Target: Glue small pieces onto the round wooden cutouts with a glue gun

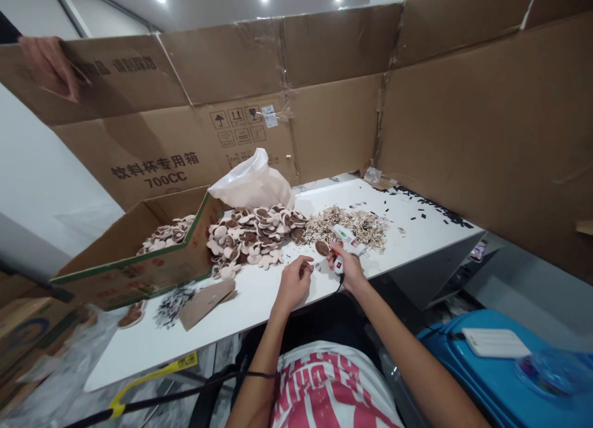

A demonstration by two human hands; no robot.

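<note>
My right hand (pixel 346 264) is wrapped round a white glue gun (pixel 347 238) with a cable hanging from its grip. A brown oval piece (pixel 322 248) lies just left of the gun, near my right fingertips. My left hand (pixel 296 281) is over the table's front edge, fingers bent and pinched together; whatever they hold is too small to name. Behind my left hand is a heap of pale and brown felt pieces (pixel 252 233). Beside it, behind the gun, spreads a pile of beige loops (pixel 370 227).
An open cardboard box (pixel 134 273) with felt pieces stands left on the white table (pixel 250 304), near black strips (pixel 170 304) and brown sheets (pixel 206 301). A white bag (pixel 254 184) and cardboard walls (pixel 333 119) are behind. Another person's hand (pixel 53 67) hangs over the wall at upper left.
</note>
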